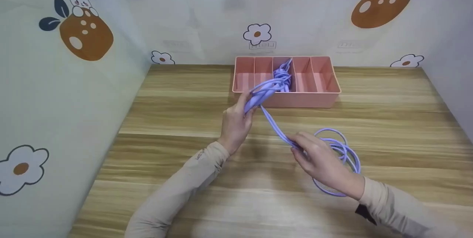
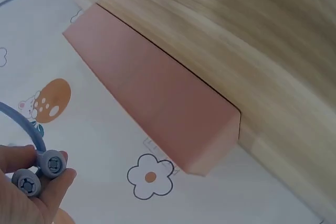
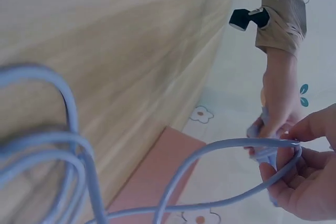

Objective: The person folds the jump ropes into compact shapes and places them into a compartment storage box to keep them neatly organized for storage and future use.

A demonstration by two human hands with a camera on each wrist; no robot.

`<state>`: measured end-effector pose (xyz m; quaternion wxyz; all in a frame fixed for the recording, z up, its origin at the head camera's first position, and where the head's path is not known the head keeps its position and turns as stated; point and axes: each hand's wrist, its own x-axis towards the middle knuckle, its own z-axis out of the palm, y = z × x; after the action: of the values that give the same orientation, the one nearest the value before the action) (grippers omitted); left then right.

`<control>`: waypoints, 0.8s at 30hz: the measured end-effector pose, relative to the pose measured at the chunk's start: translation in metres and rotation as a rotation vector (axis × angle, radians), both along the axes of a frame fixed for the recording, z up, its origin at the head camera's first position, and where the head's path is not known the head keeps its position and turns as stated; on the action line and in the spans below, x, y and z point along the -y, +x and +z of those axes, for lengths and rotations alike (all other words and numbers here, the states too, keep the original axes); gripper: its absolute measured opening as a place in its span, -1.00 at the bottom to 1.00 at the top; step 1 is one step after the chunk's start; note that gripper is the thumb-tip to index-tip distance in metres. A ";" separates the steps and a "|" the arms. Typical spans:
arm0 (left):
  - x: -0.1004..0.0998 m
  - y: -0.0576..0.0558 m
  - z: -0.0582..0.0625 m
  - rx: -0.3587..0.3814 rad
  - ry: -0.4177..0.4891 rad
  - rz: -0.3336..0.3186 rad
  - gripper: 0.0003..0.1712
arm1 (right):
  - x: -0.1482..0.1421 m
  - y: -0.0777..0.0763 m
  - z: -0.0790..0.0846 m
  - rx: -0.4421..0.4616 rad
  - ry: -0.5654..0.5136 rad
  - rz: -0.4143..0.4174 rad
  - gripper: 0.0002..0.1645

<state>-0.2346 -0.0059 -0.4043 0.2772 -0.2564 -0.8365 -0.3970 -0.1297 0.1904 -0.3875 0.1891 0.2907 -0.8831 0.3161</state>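
Note:
In the head view my left hand (image 1: 236, 125) grips the two thick handles (image 1: 255, 102) of a lilac skipping rope, near the box's front edge. Two round handle ends (image 2: 52, 163) show between the fingers in the left wrist view. From there a doubled cord (image 1: 272, 121) slants down to my right hand (image 1: 320, 156), which pinches both strands between thumb and fingers. Beyond that hand, loose loops of the rope (image 1: 347, 151) lie on the table. Another lilac cord bundle (image 1: 282, 75) is in the box's middle compartment, partly behind the held handles.
A pink divided box (image 1: 303, 100) stands at the back of the wooden table (image 1: 177, 119), against the patterned backdrop (image 1: 210, 20). Thin walls split it into several compartments. Side panels with the same backdrop rise at left and right.

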 end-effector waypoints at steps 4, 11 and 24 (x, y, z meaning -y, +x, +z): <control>0.000 0.001 0.001 -0.079 -0.143 -0.011 -0.62 | -0.005 -0.003 0.011 -0.112 0.054 0.049 -0.62; -0.002 0.004 -0.003 -0.195 -0.385 -0.030 -0.61 | -0.012 -0.012 0.028 -0.316 0.157 0.101 -0.64; -0.013 0.024 -0.002 -0.420 -0.819 -0.177 -0.69 | -0.021 -0.036 0.055 -0.212 0.228 0.357 -0.59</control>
<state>-0.2106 0.0073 -0.4068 0.2815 -0.4900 -0.8250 0.0043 -0.1656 0.2116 -0.3324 0.1876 0.4934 -0.8228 0.2106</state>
